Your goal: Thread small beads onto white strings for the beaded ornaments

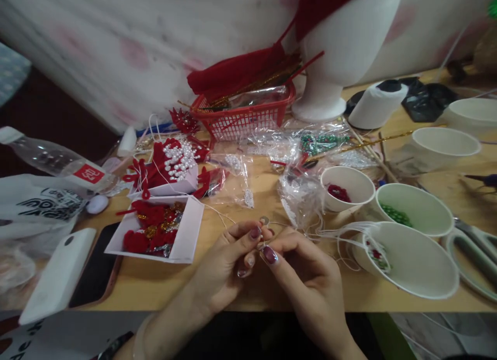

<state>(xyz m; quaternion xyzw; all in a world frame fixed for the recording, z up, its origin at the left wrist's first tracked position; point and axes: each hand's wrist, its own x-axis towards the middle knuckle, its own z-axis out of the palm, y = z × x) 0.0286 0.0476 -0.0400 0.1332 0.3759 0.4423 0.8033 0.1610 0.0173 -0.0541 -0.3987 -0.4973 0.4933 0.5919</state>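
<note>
**2 hands pinch white thread at the table's near edge**

The left hand and right hand meet fingertip to fingertip over the wooden table, near its front edge. Each hand is pressed into a pinch, thumb against forefinger, on the fine white thread. The thread loops away to the right, toward a tipped paper cup. A small metal ring sits just above the fingertips. I cannot tell whether it is held or lies on the table.

Behind the tipped cup stand 2 more cups, 1 with red beads and 1 with green beads. To the left of the hands lies an open white box of red and gold trims. Well behind, a red basket holds red material. Scissors lie at the far right.
</note>
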